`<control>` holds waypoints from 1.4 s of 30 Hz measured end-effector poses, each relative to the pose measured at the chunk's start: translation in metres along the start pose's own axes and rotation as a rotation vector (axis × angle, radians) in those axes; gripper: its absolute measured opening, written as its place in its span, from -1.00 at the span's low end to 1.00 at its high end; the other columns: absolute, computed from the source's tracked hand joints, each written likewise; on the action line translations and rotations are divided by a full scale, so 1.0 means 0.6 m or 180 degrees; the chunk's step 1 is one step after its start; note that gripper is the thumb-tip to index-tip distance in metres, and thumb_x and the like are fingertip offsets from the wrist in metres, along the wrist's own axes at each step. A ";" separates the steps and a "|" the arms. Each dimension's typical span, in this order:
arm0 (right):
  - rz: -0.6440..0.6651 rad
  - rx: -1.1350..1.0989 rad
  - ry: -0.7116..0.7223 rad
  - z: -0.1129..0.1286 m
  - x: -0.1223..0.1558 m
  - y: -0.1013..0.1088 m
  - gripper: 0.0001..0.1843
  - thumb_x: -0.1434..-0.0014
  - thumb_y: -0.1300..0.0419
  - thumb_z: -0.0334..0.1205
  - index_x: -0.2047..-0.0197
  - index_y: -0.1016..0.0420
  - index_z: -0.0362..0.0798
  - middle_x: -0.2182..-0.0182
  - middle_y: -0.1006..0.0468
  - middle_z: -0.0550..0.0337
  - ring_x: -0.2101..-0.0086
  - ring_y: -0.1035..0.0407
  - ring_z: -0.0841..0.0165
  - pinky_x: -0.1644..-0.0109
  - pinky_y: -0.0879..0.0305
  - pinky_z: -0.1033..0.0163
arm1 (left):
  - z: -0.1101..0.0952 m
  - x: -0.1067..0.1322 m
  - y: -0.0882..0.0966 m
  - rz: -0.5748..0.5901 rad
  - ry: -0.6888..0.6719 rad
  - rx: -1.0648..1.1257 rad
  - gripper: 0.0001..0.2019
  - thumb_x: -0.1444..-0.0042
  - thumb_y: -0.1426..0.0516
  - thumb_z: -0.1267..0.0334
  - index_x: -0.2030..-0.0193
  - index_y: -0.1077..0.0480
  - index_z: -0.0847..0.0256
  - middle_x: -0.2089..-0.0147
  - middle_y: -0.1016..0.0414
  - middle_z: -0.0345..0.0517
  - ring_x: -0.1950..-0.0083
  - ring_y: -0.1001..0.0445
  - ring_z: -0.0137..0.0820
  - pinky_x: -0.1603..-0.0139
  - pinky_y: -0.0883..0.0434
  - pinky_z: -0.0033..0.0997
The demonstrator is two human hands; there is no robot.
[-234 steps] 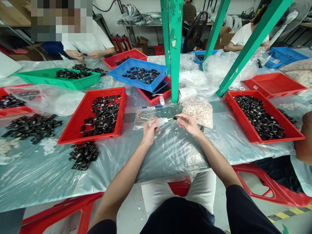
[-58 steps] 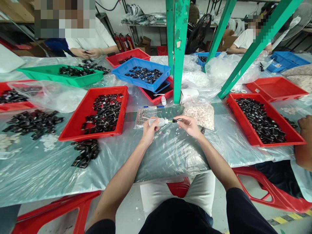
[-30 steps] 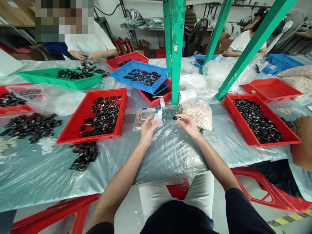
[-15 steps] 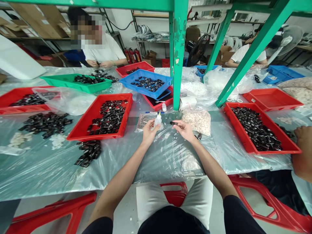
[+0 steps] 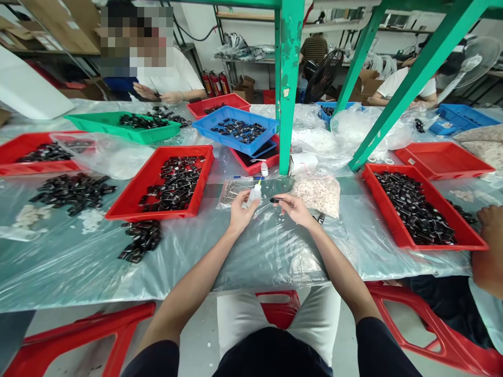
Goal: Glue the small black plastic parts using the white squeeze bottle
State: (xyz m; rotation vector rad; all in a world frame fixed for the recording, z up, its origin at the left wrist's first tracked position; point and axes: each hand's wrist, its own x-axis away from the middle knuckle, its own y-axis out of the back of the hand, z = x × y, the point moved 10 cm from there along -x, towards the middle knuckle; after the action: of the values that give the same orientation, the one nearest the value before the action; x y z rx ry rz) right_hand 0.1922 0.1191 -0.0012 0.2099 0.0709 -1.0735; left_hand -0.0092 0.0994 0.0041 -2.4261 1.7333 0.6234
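Observation:
In my left hand (image 5: 241,210) is a small translucent squeeze bottle (image 5: 255,195) with a yellowish needle tip pointing up, the fingers closed round its body. My right hand (image 5: 294,208) pinches a small black plastic part (image 5: 276,200) between thumb and fingers, a short way right of the bottle. Behind my left hand lies a clear bag of thin metal pieces (image 5: 231,192). A clear bag of small cream-coloured pieces (image 5: 317,195) lies just beyond my right hand. Another black part (image 5: 321,218) rests on the plastic-covered table beside that bag.
Red trays of black parts stand left (image 5: 196,208) and right (image 5: 396,238). A loose pile of black parts (image 5: 141,240) lies by the left tray. A green post (image 5: 288,104) rises ahead. A co-worker's arm (image 5: 489,246) is at the right edge; another person (image 5: 168,78) sits opposite.
My hands stay almost in place, with the bottle and black part still held. The black part has shifted slightly left. The person opposite has raised a hand a little.

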 end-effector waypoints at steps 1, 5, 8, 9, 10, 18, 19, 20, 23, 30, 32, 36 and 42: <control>0.0019 -0.0079 -0.0018 0.000 0.000 -0.001 -0.57 -0.30 -0.23 0.02 -0.13 -0.53 -0.05 0.14 -0.70 0.05 0.49 -0.37 0.43 0.30 -0.41 0.24 | -0.003 0.001 0.000 0.0005 -0.0019 0.0008 -0.63 -0.04 -0.33 0.05 0.08 -0.52 0.22 0.14 -0.64 -0.03 0.15 -0.57 -0.27 0.03 -0.44 -0.27; -0.0034 -0.0325 -0.0147 -0.006 0.000 0.000 -0.53 -0.27 -0.26 0.06 -0.12 -0.53 -0.05 0.15 -0.69 0.06 0.50 -0.35 0.45 0.42 -0.31 0.31 | -0.014 0.005 0.000 0.0065 -0.0001 0.0148 -0.62 -0.04 -0.34 0.04 0.07 -0.52 0.20 0.13 -0.63 -0.05 0.12 -0.57 -0.26 0.01 -0.45 -0.27; -0.0111 -0.0410 -0.0237 -0.012 -0.002 0.002 -0.52 -0.24 -0.29 0.10 -0.08 -0.55 -0.04 0.19 -0.69 0.08 0.51 -0.34 0.45 0.50 -0.21 0.33 | -0.009 0.009 -0.008 0.0205 0.0248 0.0435 -0.60 -0.04 -0.35 0.00 0.07 -0.52 0.20 0.12 -0.63 -0.04 0.11 -0.59 -0.25 0.02 -0.46 -0.28; -0.0143 -0.0423 -0.0262 -0.014 -0.003 0.004 -0.52 -0.22 -0.30 0.11 -0.07 -0.55 -0.04 0.20 -0.69 0.08 0.51 -0.34 0.45 0.51 -0.19 0.33 | -0.007 0.011 -0.012 0.0258 0.0337 0.0526 -0.59 -0.04 -0.35 -0.01 0.06 -0.52 0.20 0.11 -0.64 -0.03 0.10 -0.59 -0.24 0.02 -0.46 -0.28; -0.0185 -0.0431 -0.0287 -0.016 -0.003 0.006 -0.51 -0.21 -0.30 0.11 -0.06 -0.55 -0.05 0.21 -0.69 0.08 0.52 -0.34 0.45 0.52 -0.18 0.34 | -0.005 0.013 -0.015 0.0304 0.0406 0.0596 -0.59 -0.03 -0.35 -0.01 0.06 -0.52 0.20 0.10 -0.64 -0.02 0.09 -0.59 -0.24 0.02 -0.46 -0.28; -0.0630 -0.0480 -0.0425 -0.018 0.000 0.032 -0.53 -0.17 -0.32 0.10 -0.02 -0.54 -0.01 0.24 -0.67 0.11 0.52 -0.34 0.44 0.60 -0.06 0.36 | -0.017 0.026 -0.030 0.0544 0.0466 0.0845 -0.59 -0.02 -0.36 0.01 0.07 -0.51 0.20 0.07 -0.63 0.00 0.02 -0.60 -0.17 -0.02 -0.48 -0.25; -0.0646 -0.0511 -0.0425 -0.016 0.001 0.033 -0.54 -0.17 -0.33 0.11 -0.02 -0.54 -0.01 0.25 -0.67 0.11 0.52 -0.35 0.44 0.60 -0.04 0.36 | -0.019 0.025 -0.029 0.0543 0.0449 0.0845 -0.59 -0.02 -0.36 0.00 0.07 -0.52 0.20 0.07 -0.63 0.00 0.02 -0.60 -0.17 -0.03 -0.48 -0.25; -0.0656 -0.0547 -0.0421 -0.014 0.002 0.034 -0.54 -0.16 -0.33 0.12 -0.01 -0.54 -0.01 0.26 -0.66 0.11 0.52 -0.35 0.43 0.60 -0.04 0.36 | -0.020 0.024 -0.028 0.0534 0.0439 0.0830 -0.60 -0.03 -0.36 0.00 0.08 -0.54 0.20 0.09 -0.63 -0.01 0.03 -0.60 -0.18 -0.03 -0.48 -0.25; -0.0681 -0.0665 -0.0396 -0.007 0.004 0.034 -0.54 -0.15 -0.35 0.12 0.01 -0.55 -0.01 0.29 -0.64 0.14 0.52 -0.36 0.43 0.59 -0.05 0.36 | -0.022 0.017 -0.024 0.0555 0.0470 0.0769 -0.62 -0.07 -0.33 -0.04 0.10 -0.57 0.20 0.16 -0.63 -0.04 0.13 -0.58 -0.23 0.03 -0.49 -0.27; -0.0743 -0.0899 -0.0361 0.005 0.006 0.037 -0.54 -0.15 -0.34 0.13 0.02 -0.56 0.00 0.31 -0.62 0.16 0.52 -0.36 0.44 0.57 -0.07 0.35 | -0.025 0.012 -0.023 0.0690 0.0578 0.0983 -0.67 -0.09 -0.33 0.02 0.09 -0.52 0.15 0.28 -0.57 -0.15 0.40 -0.45 -0.42 0.27 -0.45 -0.36; -0.0767 -0.0906 -0.0355 0.007 0.006 0.039 -0.55 -0.15 -0.34 0.12 0.02 -0.56 -0.01 0.31 -0.61 0.16 0.51 -0.36 0.43 0.56 -0.07 0.35 | -0.023 0.014 -0.026 0.0737 0.0616 0.0974 -0.69 -0.08 -0.32 0.02 0.14 -0.54 0.17 0.31 -0.56 -0.15 0.42 -0.44 -0.42 0.33 -0.43 -0.38; -0.0771 -0.0904 -0.0362 0.008 0.007 0.041 -0.54 -0.15 -0.32 0.12 0.01 -0.55 -0.01 0.29 -0.60 0.14 0.50 -0.36 0.42 0.55 -0.08 0.34 | -0.017 0.017 -0.032 0.0796 0.0699 0.0961 -0.67 -0.05 -0.31 -0.02 0.20 -0.58 0.20 0.34 -0.56 -0.12 0.45 -0.45 -0.41 0.43 -0.38 -0.41; -0.0757 -0.0837 -0.0386 0.006 0.007 0.041 -0.50 -0.13 -0.31 0.17 0.01 -0.53 -0.01 0.28 -0.59 0.13 0.48 -0.35 0.41 0.54 -0.11 0.32 | -0.016 0.016 -0.029 0.0757 0.0700 0.0926 -0.66 -0.07 -0.31 -0.04 0.20 -0.59 0.20 0.33 -0.56 -0.11 0.44 -0.46 -0.41 0.45 -0.36 -0.43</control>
State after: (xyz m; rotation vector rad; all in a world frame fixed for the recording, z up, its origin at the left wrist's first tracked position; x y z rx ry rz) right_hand 0.2157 0.1262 0.0053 -0.1038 0.1292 -1.2986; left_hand 0.0123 0.0941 0.0065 -2.1749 2.0501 0.1093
